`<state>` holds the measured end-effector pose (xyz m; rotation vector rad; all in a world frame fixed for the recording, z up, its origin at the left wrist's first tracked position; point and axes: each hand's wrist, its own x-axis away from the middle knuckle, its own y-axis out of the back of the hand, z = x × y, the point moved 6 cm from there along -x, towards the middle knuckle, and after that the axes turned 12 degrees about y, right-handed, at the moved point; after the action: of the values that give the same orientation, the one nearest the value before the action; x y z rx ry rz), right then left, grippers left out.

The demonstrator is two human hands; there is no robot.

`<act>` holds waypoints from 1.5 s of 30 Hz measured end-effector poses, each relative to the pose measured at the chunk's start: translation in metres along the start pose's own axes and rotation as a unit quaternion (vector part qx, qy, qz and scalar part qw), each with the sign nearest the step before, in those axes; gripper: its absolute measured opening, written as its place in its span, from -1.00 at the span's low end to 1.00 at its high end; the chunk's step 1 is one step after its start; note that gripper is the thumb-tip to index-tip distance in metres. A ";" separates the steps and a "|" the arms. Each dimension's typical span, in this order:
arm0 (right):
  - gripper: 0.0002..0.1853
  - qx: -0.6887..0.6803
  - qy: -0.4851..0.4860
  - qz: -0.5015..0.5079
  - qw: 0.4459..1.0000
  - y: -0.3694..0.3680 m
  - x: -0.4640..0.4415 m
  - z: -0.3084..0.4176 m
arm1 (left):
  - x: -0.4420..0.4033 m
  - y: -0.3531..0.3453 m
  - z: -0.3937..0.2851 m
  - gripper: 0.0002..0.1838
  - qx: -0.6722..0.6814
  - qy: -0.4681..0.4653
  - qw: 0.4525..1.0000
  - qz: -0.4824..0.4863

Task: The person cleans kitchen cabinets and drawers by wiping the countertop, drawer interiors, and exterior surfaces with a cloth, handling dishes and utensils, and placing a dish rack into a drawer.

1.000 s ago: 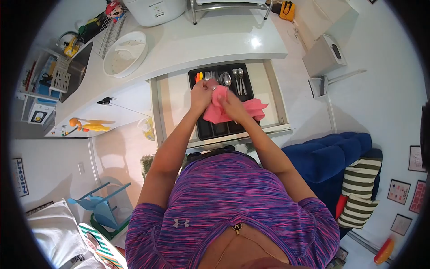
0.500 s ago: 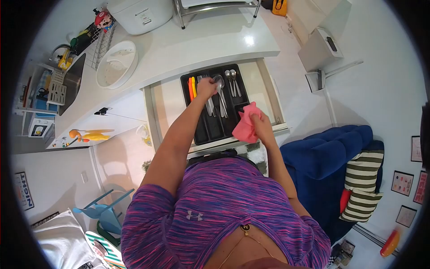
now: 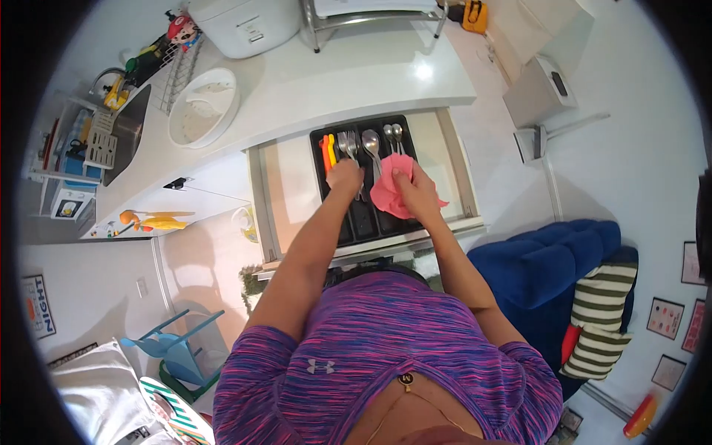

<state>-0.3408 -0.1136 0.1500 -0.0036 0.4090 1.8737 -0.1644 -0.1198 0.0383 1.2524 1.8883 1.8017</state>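
A black cutlery tray [image 3: 359, 224] lies in the open drawer [image 3: 285, 178]. My left hand [image 3: 345, 178] is over its forks [image 3: 348, 141], fingers closed and pointing down; what they hold, if anything, is hidden. Orange and yellow handles [image 3: 328, 150] stand in the compartment to the left. My right hand [image 3: 417, 191] grips a pink cloth [image 3: 389, 191], which hangs over the tray's right part. Large spoons [image 3: 371, 140] lie between the hands, and small spoons [image 3: 397, 133] show above the cloth.
On the white counter [image 3: 356, 81] are a white oval basin [image 3: 204, 109], a white appliance [image 3: 248, 26] and a metal-legged rack [image 3: 371, 18]. A sink [image 3: 129, 133] is at the left. A blue sofa [image 3: 538, 263] stands at the right, a blue chair [image 3: 174, 352] at the lower left.
My left hand has moved from the large spoons down to the forks. A spoon near its fingers now lies in the tray. My right hand has brought the cloth up and left over the tray.
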 end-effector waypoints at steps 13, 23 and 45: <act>-0.63 -0.360 -0.114 -0.060 0.924 0.016 -0.001 0.040 | 0.012 0.005 0.010 -0.68 0.070 0.083 0.992 0.071; -0.69 0.371 0.146 0.146 0.906 -0.104 -0.026 -0.076 | 0.033 0.030 0.069 -0.68 0.341 0.029 0.932 0.123; -0.52 0.532 0.352 0.288 0.714 -0.151 -0.063 -0.076 | 0.102 0.075 0.122 -0.72 0.661 -0.027 0.719 0.213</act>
<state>-0.1953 -0.1504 0.0499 0.2146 2.2025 1.8803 -0.1116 0.0268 0.1185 2.1598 3.0895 0.1216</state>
